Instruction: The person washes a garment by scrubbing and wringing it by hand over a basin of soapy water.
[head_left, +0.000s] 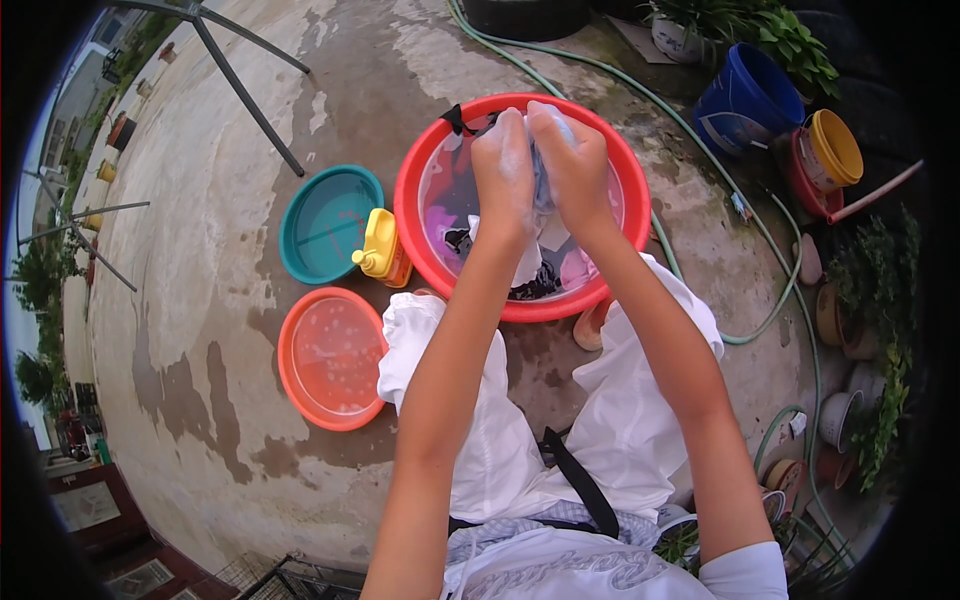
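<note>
Over a large red plastic basin (636, 187) of water, my left hand (504, 169) and my right hand (571, 169) are side by side, both closed on a wet light-blue cloth (541, 180). Soap suds cover parts of both hands. Part of the cloth hangs down between them, and the rest is hidden by my fingers. In the water below lie purple cloth (441, 229), white cloth (529, 266), black cloth (541, 283) and a pink piece (576, 268). A black strip (454, 118) hangs over the far left rim.
Left of the red basin stand a yellow detergent jug (384, 247), a teal basin (330, 174) and an orange-red basin (289, 360) of sudsy water. A green hose (697, 150) curves along the right, near a blue bucket (742, 97), a yellow bucket (836, 150) and potted plants. Metal frame legs (247, 94) stand at upper left.
</note>
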